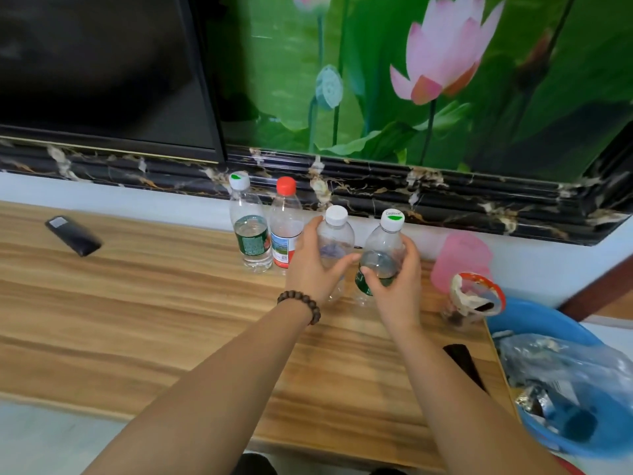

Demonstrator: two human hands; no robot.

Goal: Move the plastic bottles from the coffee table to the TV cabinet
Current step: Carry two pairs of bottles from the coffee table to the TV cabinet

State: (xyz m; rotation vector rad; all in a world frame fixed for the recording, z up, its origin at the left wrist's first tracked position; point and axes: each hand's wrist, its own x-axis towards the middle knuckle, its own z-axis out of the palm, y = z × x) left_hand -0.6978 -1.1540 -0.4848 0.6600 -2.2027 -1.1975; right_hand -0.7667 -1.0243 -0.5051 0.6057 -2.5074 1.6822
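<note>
Behind everything hangs a big green picture (428, 80) with pink lotus flowers, and a dark TV screen (102, 70) sits to its left. Below them runs a black stone ledge (376, 193) with gold veins. Under that stretches the long wooden surface (137, 303) of the TV cabinet. A blue tub (534, 320) with a crinkly plastic bag (565, 368) inside sits past the right end. A pink cup (460, 258) stands near the wall on the right, and an open snack packet (476, 296) stands just in front of it. A black remote (73, 235) lies far off on the left.

Four plastic bottles stand upright on the wood near the wall. The green-label bottle (250, 231) and the red-cap bottle (285, 228) stand side by side, touching. Just to their right, the left hand (313, 265) curls its fingers around the white-cap bottle (335, 241), which is clear. A brown bead bracelet (301, 305) is on that wrist. The right hand (397, 275) curls its fingers around the green-dot bottle (385, 248), which has a little water in it. These two bottles are close together. Whether their bottoms touch the wood, I cannot tell.
</note>
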